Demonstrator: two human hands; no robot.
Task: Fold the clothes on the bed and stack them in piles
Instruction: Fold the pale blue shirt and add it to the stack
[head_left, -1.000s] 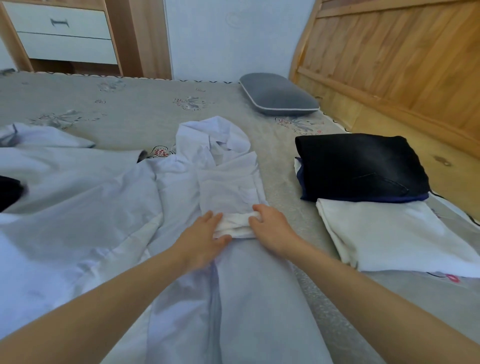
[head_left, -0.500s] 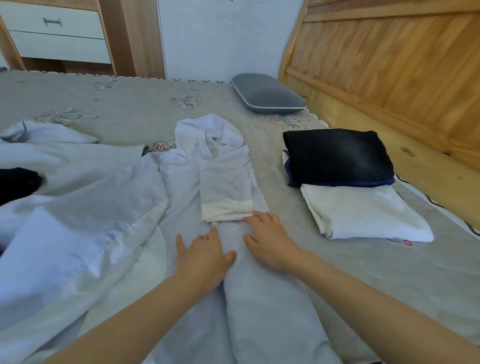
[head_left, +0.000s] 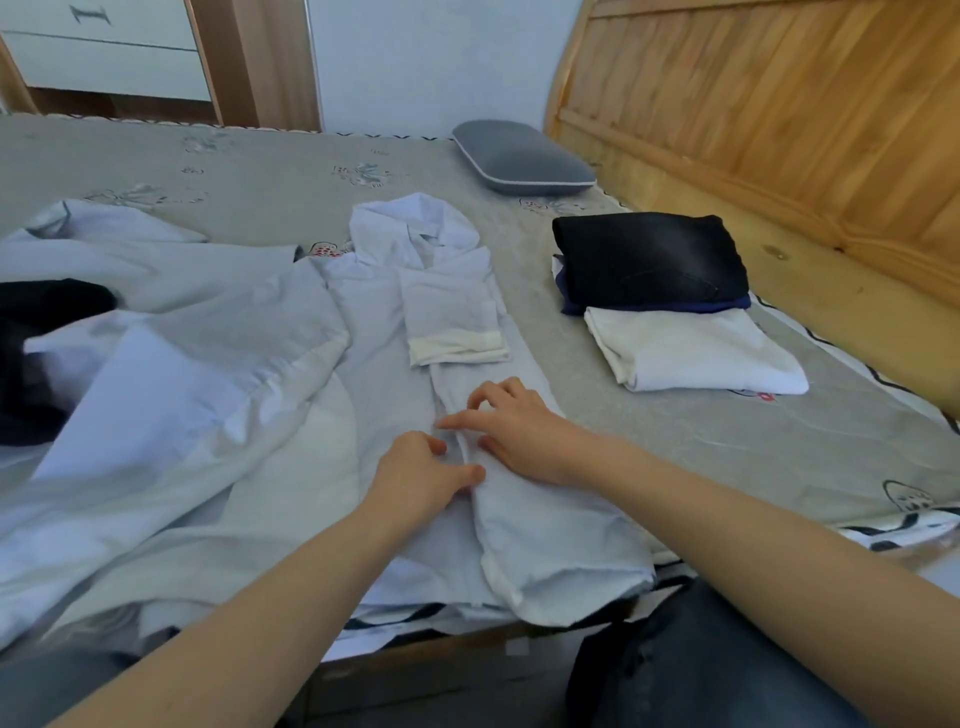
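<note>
A long white coat (head_left: 395, 332) lies lengthwise on the bed, collar at the far end, one sleeve (head_left: 452, 322) folded back over its chest. My left hand (head_left: 423, 475) and my right hand (head_left: 511, 428) rest side by side on the coat's lower half, fingers curled and pinching a fold of its fabric. To the right sits a folded pile: dark jeans (head_left: 649, 260) over something navy, with a folded white garment (head_left: 691, 353) in front. More loose white clothing (head_left: 156, 364) is heaped at the left.
A grey pillow (head_left: 519, 158) lies at the bed's far right by the wooden headboard (head_left: 779, 104). A dark garment (head_left: 36, 353) shows at the left edge. The grey patterned bedsheet (head_left: 234, 166) stretches behind. White drawers (head_left: 104, 47) stand beyond the bed.
Both hands left the folded sleeve cuff and slid toward me down the coat; their flat palms have now curled into a pinch on the fabric.
</note>
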